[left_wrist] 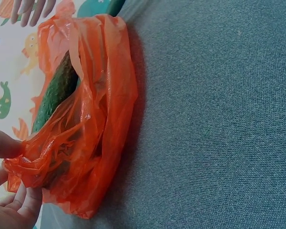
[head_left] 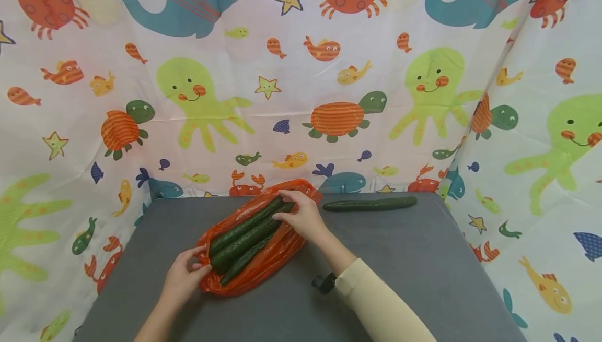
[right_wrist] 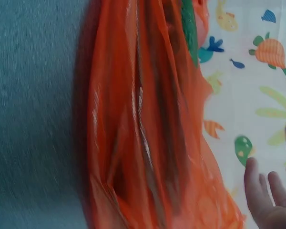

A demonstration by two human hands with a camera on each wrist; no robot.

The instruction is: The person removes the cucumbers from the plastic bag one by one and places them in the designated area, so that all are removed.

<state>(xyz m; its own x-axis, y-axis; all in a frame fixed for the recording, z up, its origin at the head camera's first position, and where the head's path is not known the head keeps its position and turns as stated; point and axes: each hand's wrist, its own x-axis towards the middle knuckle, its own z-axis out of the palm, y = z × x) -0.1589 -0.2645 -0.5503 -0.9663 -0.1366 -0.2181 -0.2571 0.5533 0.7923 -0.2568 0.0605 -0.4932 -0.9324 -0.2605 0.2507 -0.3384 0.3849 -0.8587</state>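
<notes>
An orange plastic bag [head_left: 284, 248] lies slantwise on the grey table, its opening turned up. Three dark green cucumbers [head_left: 244, 243] show side by side inside it. At the bag's near left end my left hand [head_left: 181, 276] pinches the plastic edge; the left wrist view shows the crumpled film between thumb and fingers [left_wrist: 26, 202]. Over the far right end of the cucumbers is my right hand [head_left: 305, 219], its fingers spread and loosely bent. In the right wrist view these fingers [right_wrist: 255, 186] stand apart from the bag with nothing between them.
Another cucumber [head_left: 370, 204] lies along the table's back edge, right of the bag. A curtain [head_left: 282, 107] printed with sea animals hangs behind the grey table [head_left: 390, 258] and on both sides. A black device [head_left: 324, 283] sits at the right wrist.
</notes>
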